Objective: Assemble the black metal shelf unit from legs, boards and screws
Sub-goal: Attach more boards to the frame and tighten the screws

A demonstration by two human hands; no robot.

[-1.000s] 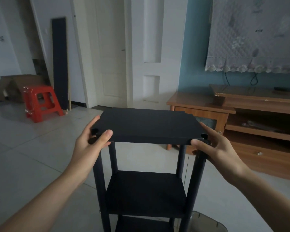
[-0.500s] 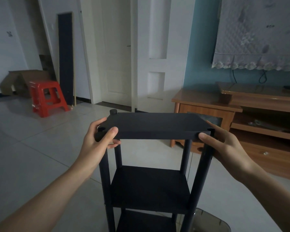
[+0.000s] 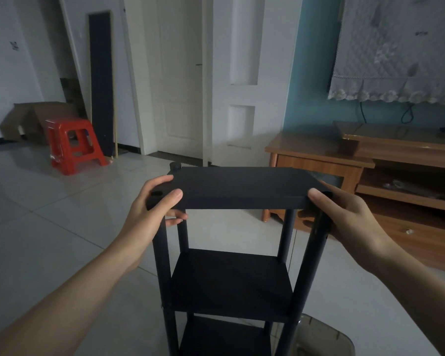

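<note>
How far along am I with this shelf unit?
Two lower boards already sit between the legs. Your left hand and right hand are holding the top board over the leg tops. Left: seating it squarely and fixing it; no screws show.

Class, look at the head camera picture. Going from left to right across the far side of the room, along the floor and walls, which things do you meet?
Cardboard box → red plastic stool → tall black board leaning on the wall → white door → wooden TV cabinet.
</note>
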